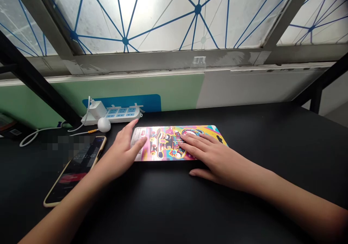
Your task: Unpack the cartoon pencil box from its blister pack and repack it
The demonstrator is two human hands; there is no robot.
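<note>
A flat, brightly printed package (163, 142) with a cartoon figure on a skateboard lies sideways on the black table. A hang hole shows at its right end. My left hand (126, 148) rests at the package's left end, thumb over the edge and the other fingers stretched along the side. Across the right half lies my right hand (208, 153), palm down with fingers extended over the print. Its thumb is apart from the fingers, on the table by the near edge. Part of the picture is hidden under the right hand.
A phone (77, 171) showing a running timer lies left of my left forearm. Behind it are a white power strip (122, 114) with a plugged-in charger, a round white object (104, 124) and cables. The black table (174, 207) meets a wall under a window.
</note>
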